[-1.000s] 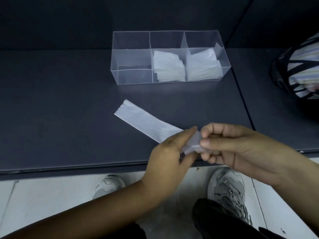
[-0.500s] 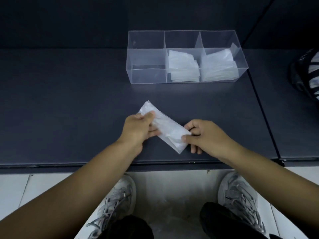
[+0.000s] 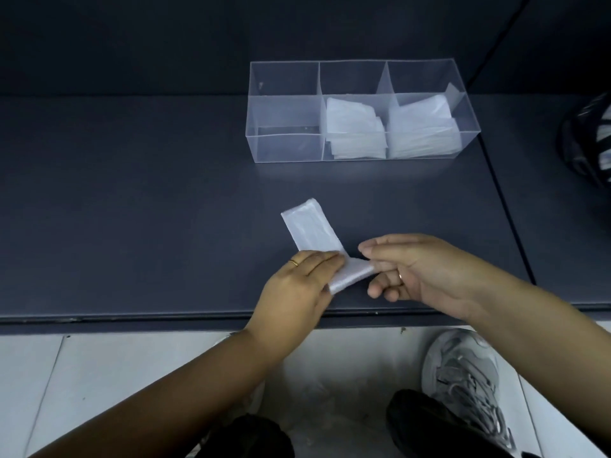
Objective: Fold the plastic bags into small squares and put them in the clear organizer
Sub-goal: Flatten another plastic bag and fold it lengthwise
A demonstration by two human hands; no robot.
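A white plastic bag [image 3: 310, 228], folded into a narrow strip, lies on the dark table [image 3: 132, 209] near its front edge. My left hand [image 3: 297, 289] presses flat on the strip's near part. My right hand [image 3: 420, 269] pinches the strip's near end and lifts it, so the strip bends between the two hands. The clear organizer [image 3: 284, 143] stands at the back of the table. Its left compartment holds nothing; the middle and right ones hold stacks of folded white bags [image 3: 357, 133].
A black-and-white striped bag [image 3: 591, 140] sits at the right edge of the table. A seam [image 3: 509, 219] in the tabletop runs front to back right of the organizer. Below the table edge are white floor tiles and my grey shoe [image 3: 463, 378].
The strip has turned more upright on the table. My left hand slid from its far end to its near part, and my right hand has raised the near end.
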